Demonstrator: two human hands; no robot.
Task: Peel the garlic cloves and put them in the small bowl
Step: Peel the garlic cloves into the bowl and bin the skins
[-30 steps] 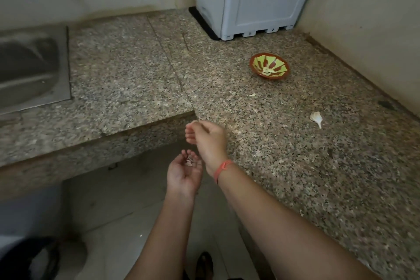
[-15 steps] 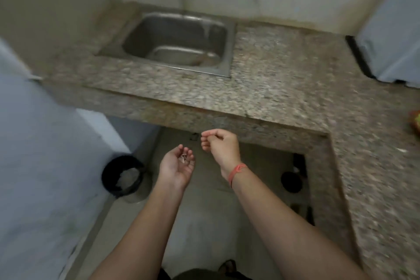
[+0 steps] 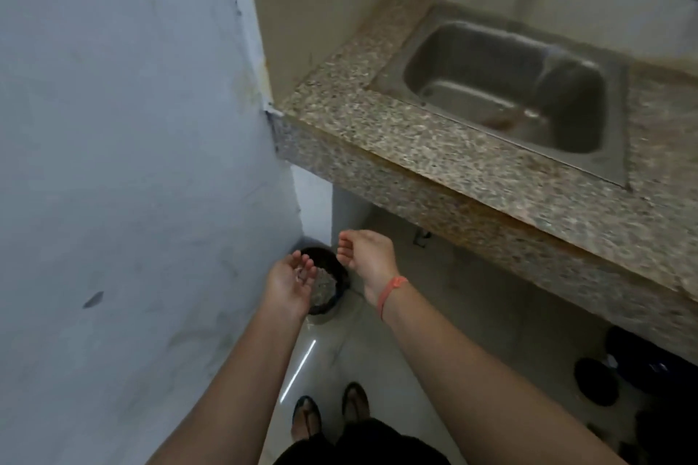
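Head view: your left hand (image 3: 291, 285) is cupped palm up, fingers loosely apart, with small pale garlic-peel scraps (image 3: 300, 276) lying in the palm, right above the black bin (image 3: 329, 289) on the floor. Your right hand (image 3: 368, 257), just beside it, has its fingers curled inward; can't tell if they pinch anything. Counter (image 3: 377, 132) with steel sink (image 3: 502, 83) at right.
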